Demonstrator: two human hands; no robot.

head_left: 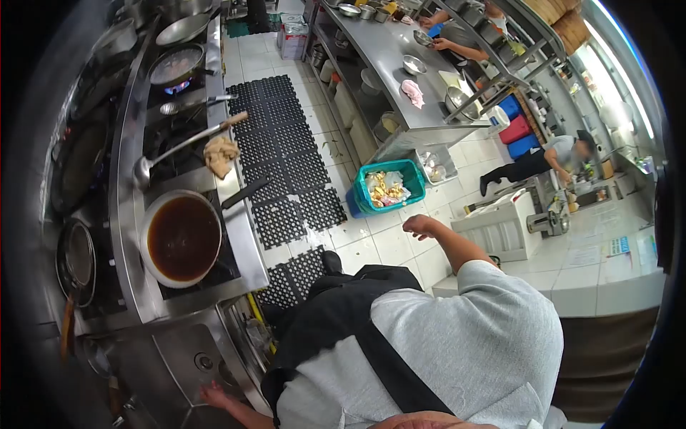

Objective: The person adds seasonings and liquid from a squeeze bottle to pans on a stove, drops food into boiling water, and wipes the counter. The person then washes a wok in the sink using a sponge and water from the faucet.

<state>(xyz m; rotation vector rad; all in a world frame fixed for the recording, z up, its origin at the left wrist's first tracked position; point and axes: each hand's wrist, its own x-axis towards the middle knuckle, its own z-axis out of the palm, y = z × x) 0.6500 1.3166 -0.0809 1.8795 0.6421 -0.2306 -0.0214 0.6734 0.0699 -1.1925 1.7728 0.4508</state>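
Note:
My left hand [216, 395] is low over the steel sink [179, 350], near its divider. Its fingers look stretched out, with nothing visible in them, though the hand is small in view. My right hand [420, 227] hangs in the air to the right, fingers loosely bent and apart, holding nothing. Beyond it on the floor stands a teal bin [423, 194] with food scraps and plastic in it. To my left, a large pot of brown liquid [182, 239] sits on the stove. A ladle [179, 148] lies above it, beside a crumpled brown cloth [221, 156].
Farther along the stove a wok [176, 66] sits over a blue flame. A dark handle [245, 193] juts past the stove edge. Black rubber mats [282, 143] cover the aisle floor. Across it runs a steel worktable [379, 61] with bowls. Two other people work at the far counters.

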